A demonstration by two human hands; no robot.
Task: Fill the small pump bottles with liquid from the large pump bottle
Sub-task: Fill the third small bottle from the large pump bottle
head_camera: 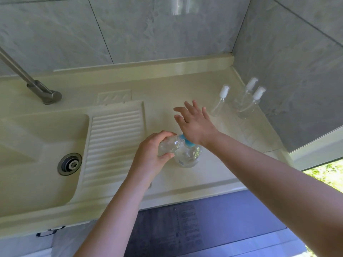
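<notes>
clear small bottle (169,145) lies tilted, neck toward large bottle (188,154), gripped by left hand (152,153); right hand (194,123) spread.

Bare table (185,86) at frame centre, w/ room to pass. Three small pump bottles (241,101) crowd the right corner by the wall. Large pump bottle (189,154) stands lower centre; faucet (37,86) blocks upper left.

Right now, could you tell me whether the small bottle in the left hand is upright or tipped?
Tipped: the small bottle lies nearly sideways in the left hand.
</notes>
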